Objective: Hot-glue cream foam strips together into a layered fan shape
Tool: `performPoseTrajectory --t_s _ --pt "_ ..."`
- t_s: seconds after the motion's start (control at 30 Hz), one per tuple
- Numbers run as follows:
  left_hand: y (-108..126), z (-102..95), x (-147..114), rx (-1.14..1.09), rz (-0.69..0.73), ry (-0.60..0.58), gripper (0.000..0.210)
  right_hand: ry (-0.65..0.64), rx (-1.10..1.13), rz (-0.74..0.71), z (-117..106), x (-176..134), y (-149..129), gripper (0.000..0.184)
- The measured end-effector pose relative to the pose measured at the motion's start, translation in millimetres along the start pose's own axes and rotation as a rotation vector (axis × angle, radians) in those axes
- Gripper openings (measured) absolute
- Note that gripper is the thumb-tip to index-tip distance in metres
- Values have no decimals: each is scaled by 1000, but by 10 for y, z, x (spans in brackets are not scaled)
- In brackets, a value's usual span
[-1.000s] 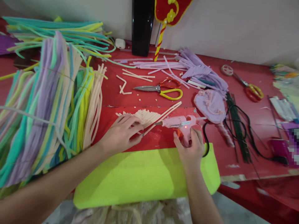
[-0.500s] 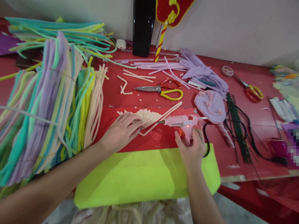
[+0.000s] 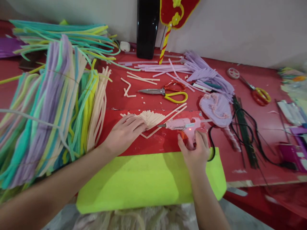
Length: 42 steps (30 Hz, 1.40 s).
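My left hand [image 3: 128, 129] lies palm down over the left end of a leaf-shaped piece of folded cream pipe cleaners [image 3: 152, 118], its fingers together and curled onto it. The thumb is mostly hidden. Loose cream stems stick out from the piece to the right and along its lower edge. My right hand [image 3: 196, 150] grips a pink hot glue gun [image 3: 182, 124] by the handle, fingers near the orange trigger. A small light glows on the gun, and a glue stick sticks out of its back. The nozzle points left, just right of the cream piece and close to its stems.
Scissors [image 3: 165, 92] and cut cream stems lie behind the piece. Bundles of coloured pipe cleaners [image 3: 48, 111] crowd the left. On the right are a lilac fan-shaped piece [image 3: 216, 108], a black cord [image 3: 257, 140] and more scissors [image 3: 260, 95]. A yellow-green mat [image 3: 134, 182] covers the front edge.
My right hand has shifted the glue gun slightly left, bringing the nozzle closer to the cream piece. My left hand stays on the piece.
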<state>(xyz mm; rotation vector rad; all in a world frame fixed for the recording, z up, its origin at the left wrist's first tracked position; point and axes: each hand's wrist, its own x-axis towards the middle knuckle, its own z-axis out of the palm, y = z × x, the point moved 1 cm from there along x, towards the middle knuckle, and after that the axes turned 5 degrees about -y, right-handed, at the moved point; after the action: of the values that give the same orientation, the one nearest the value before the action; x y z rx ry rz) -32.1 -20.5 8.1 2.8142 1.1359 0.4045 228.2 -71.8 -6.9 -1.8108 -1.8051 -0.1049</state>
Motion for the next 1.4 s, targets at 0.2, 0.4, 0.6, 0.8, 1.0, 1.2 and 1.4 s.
performPoseTrajectory --t_s 0.2,0.4,0.6,0.8,1.0,1.2,1.4 --pt "-27 76 -5 -146 -110 70 17 -20 -69 -85 9 -7 -91 39" --pt "-20 70 9 -217 -147 74 17 -66 -77 -85 45 -31 -117 39" --pt "-23 72 10 -250 -155 71 18 -84 -80 -71 57 -41 -116 38" --pt "-28 65 7 -258 -154 48 18 -79 -82 -84 57 -38 -120 37" --pt "-33 65 -6 -265 -161 19 27 -79 -102 -70 61 -50 -109 40" --pt "-25 56 -8 -256 -161 6 29 -58 -112 -43 44 -45 -92 37" --pt "-25 64 -23 -235 -155 -5 36 -39 -124 -23 36 -48 -73 38"
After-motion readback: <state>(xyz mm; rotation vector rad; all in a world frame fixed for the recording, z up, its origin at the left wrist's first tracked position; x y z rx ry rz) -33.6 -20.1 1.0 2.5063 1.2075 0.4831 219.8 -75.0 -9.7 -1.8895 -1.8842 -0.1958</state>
